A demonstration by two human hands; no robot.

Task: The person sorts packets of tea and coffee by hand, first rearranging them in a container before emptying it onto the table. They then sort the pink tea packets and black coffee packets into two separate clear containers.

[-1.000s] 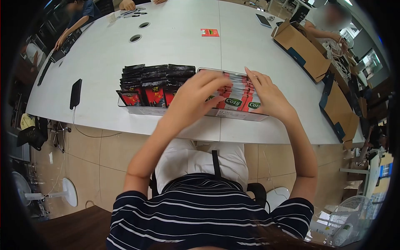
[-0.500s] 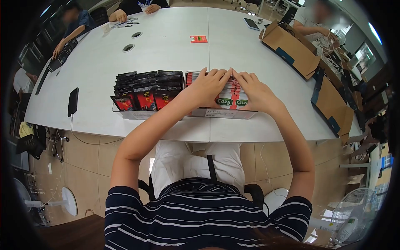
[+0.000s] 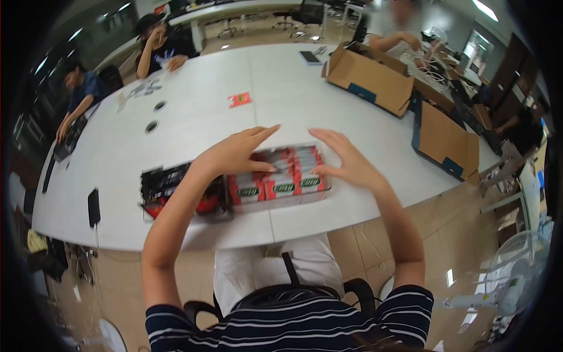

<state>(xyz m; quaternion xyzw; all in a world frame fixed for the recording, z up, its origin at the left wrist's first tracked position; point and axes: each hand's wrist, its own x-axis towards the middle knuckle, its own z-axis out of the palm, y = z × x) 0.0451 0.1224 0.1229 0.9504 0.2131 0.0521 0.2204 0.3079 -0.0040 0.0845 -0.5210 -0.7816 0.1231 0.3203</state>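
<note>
I have the clear tray (image 3: 281, 203) of Cozy packets (image 3: 284, 188) near the close edge of the white table (image 3: 196, 120), set over the seam between its panels. Its long axis runs left to right across my view, tipped slightly so the right end sits farther from the wearer than the left. The green Cozy labels face the wearer, and the packet rows run back from them toward the far side.

I see the left hand (image 3: 230, 156) over the tray's left part, fingers pointing away and to the right, thumb spread wide below them. The right hand (image 3: 352, 167) is at the right end, fingers angled away and to the left, its thumb also well apart. Neither grip closes on anything; I cannot tell whether either thumb touches the packets.

Just left of the tray, the black-and-red packets (image 3: 161, 182) form a second block along nearly the same line, partly hidden from me by the left forearm. A red sachet (image 3: 239, 100) lies farther out.
</note>
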